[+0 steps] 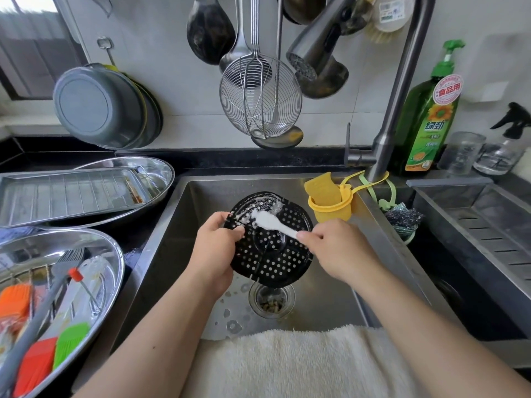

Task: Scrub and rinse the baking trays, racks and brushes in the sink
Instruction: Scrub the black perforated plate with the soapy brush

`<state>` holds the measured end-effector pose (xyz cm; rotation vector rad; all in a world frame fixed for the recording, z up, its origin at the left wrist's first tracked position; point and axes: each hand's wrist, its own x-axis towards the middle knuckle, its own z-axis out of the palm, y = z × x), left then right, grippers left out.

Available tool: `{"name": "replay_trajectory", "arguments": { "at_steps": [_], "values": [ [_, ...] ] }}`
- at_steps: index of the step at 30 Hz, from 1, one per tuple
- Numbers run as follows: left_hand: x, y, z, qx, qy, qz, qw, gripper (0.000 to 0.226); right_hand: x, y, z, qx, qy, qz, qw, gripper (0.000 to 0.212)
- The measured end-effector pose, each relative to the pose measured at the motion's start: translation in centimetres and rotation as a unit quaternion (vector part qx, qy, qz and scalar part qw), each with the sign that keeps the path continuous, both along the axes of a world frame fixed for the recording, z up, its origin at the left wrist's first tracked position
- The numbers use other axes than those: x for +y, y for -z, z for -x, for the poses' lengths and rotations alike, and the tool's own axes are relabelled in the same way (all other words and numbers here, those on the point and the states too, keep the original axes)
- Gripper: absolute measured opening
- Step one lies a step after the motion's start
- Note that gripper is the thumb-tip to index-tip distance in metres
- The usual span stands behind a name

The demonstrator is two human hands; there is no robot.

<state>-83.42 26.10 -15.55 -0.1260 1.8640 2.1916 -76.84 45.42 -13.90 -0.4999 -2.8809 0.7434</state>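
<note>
Scrubbing one perforated tray [273, 254], one white brush [273, 224]

A green dish-soap bottle [428, 116] stands beside the faucet [402, 81]; a wire skimmer [260, 96] hangs above.

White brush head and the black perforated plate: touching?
Touching. The head view shows the white brush lying bristle-end on the black perforated plate amid suds, gripped by the right hand; the left hand holds the plate's edge.
</note>
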Motion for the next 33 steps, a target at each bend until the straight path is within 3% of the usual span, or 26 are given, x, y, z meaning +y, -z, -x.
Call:
{"name": "replay_trajectory", "arguments": {
  "at_steps": [9, 14, 17, 21, 25, 29, 33],
  "values": [
    [-0.2, 0.0, 0.2, -0.001, -0.043, -0.028, 0.999, 0.017, 2.2, -0.6, 0.0, 0.100, 0.061, 0.080, 0.990, 0.055],
    [-0.7, -0.1, 0.4, 0.002, -0.073, -0.033, 0.997, 0.021, 1.9, -0.4, -0.2, 0.008, 0.041, 0.091, 0.995, 0.046],
    [-0.6, -0.1, 0.4, 0.002, -0.071, -0.028, 0.997, 0.022, 2.1, -0.6, 0.1, 0.042, 0.059, 0.093, 0.993, 0.048],
    [-0.5, 0.0, 0.5, 0.000, -0.074, -0.021, 0.997, 0.021, 1.6, -0.3, -0.2, -0.007, 0.026, 0.090, 0.996, 0.045],
    [-0.4, 0.0, 0.5, 0.003, -0.070, -0.015, 0.997, 0.021, 2.5, -0.4, 0.1, 0.046, 0.066, 0.096, 0.992, 0.050],
    [-0.4, 0.1, 0.6, -0.001, -0.079, -0.019, 0.997, 0.023, 1.5, -0.1, -0.2, -0.048, 0.004, 0.086, 0.995, 0.044],
    [-0.5, 0.2, 0.6, 0.002, -0.080, -0.018, 0.997, 0.023, 2.3, -0.6, -0.2, 0.001, 0.048, 0.079, 0.996, 0.046]
  ]
}}
